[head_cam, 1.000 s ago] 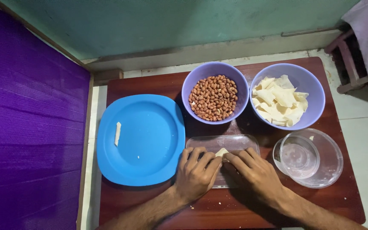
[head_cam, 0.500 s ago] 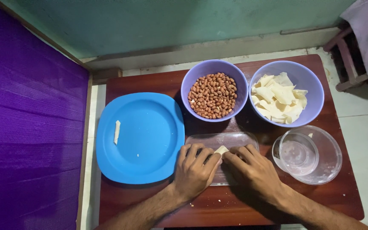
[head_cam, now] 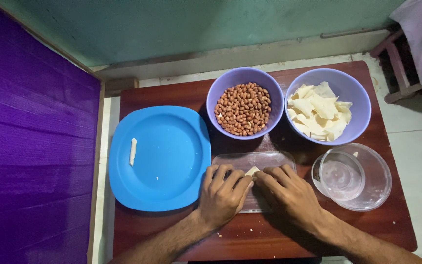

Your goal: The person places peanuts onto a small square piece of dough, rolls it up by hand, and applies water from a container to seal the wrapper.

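Both of your hands rest side by side on the clear rectangular tray (head_cam: 269, 159) at the front of the wooden table (head_cam: 147, 95). Your left hand (head_cam: 222, 194) and right hand (head_cam: 288, 193) press palm down, fingers curled, pinching a pale dough wrapper (head_cam: 252, 171) between the fingertips; only its corner shows between them. Just left of the tray sits a blue plate (head_cam: 172, 186) with one rolled white piece (head_cam: 133, 151) near its left side. Behind the tray stand two lilac bowls, one holding peanuts (head_cam: 243, 108), the other holding cut wrappers (head_cam: 321, 111). Right of your right hand, a clear round container (head_cam: 379, 178) holds a smaller clear cup (head_cam: 342, 175).
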